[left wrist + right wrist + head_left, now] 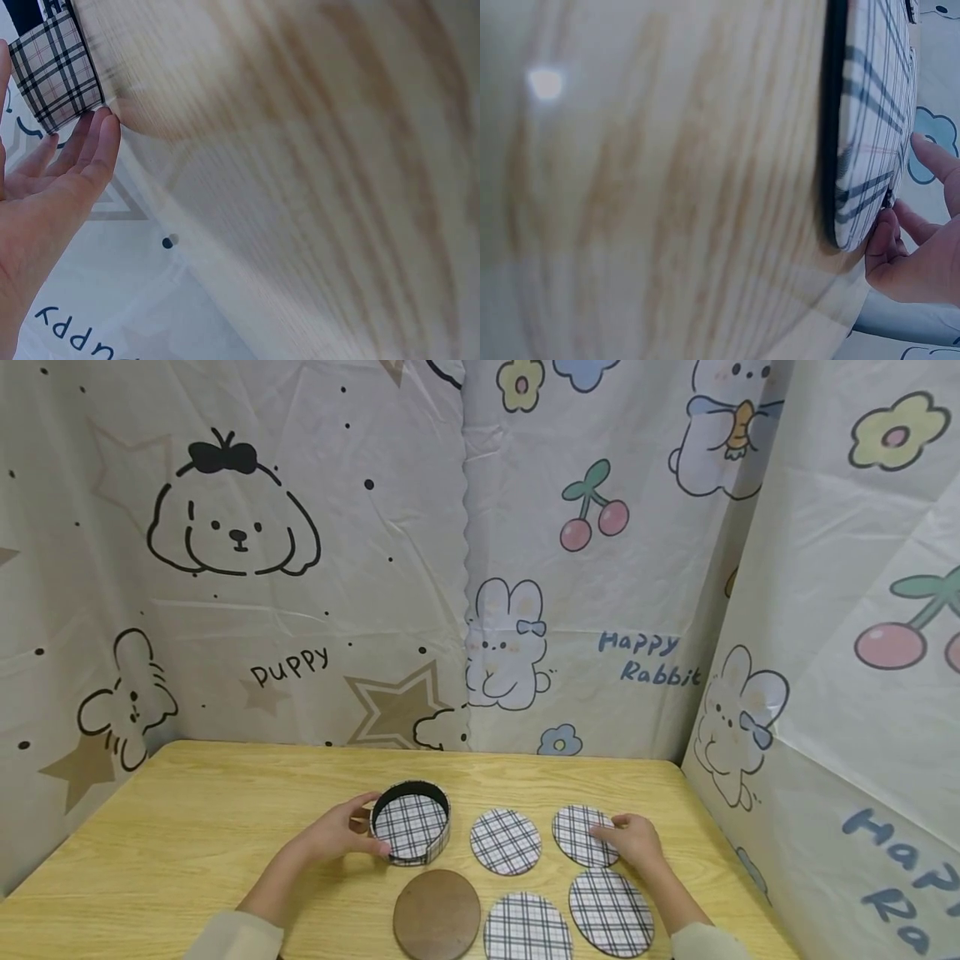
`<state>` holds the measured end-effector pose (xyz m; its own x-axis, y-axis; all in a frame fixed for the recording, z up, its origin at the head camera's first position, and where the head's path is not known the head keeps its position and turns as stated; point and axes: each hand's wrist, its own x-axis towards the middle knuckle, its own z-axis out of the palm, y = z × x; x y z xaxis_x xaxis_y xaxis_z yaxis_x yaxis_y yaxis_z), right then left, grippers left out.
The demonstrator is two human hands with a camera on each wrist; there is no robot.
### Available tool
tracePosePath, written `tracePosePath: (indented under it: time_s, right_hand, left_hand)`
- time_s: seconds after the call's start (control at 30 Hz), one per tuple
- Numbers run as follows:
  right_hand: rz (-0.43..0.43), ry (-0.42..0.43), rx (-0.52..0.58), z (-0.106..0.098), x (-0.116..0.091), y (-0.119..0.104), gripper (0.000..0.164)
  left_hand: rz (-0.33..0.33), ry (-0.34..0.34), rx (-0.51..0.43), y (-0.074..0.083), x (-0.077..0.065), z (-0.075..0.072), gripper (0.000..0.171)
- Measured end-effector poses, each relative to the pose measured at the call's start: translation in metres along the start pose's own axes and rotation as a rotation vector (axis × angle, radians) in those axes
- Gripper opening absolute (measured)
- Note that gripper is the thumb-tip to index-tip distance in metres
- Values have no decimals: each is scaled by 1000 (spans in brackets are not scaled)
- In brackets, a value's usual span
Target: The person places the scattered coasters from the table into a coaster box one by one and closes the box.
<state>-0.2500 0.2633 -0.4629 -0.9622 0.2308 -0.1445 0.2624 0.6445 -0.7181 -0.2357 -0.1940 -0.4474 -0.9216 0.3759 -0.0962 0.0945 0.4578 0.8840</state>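
A round plaid coaster holder [442, 843] with a dark inner wall stands on the table, a plaid coaster [410, 827] lying inside it. My left hand [337, 833] grips the holder from the left, thumb at its front and fingers round behind. In the left wrist view those fingers meet its plaid wall [56, 71]. At the right, my right hand [636, 842] pinches the edge of a far-right plaid coaster [576, 833], thumb over its top. The right wrist view shows the hand [922, 247] partly behind a nearer coaster [870, 127].
Another plaid coaster [506, 842] lies beside the holder. Nearer are a plain brown disc [437, 917] and two more plaid coasters, one front middle [527, 931] and one front right [611, 912]. The wood-grain table [187, 827] ends at printed curtains [390, 610] behind and at the sides.
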Motion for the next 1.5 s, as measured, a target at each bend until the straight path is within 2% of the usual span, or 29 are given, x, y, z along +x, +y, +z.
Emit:
tracePosePath:
  time_s: [0.2,0.43,0.77,1.07,1.27,1.5]
  right_hand:
    - [18,-8,-5,1,1,-2,61]
    - [64,-11,45,0,4,-3,58]
    - [81,-12,228,-2,9,-5,54]
    - [112,-74,498,-2,12,2,56]
    - [106,-94,562,-6,12,-1,59]
    - [93,-100,566,-10,7,-8,60]
  left_hand:
    - [-12,3,13,-1,1,0,92]
    - [-5,-7,3,2,0,0,92]
    - [-22,9,10,0,1,0,93]
    - [-23,13,-8,2,0,0,92]
    - [-20,11,-8,3,0,0,92]
    - [-16,8,-8,3,-1,0,92]
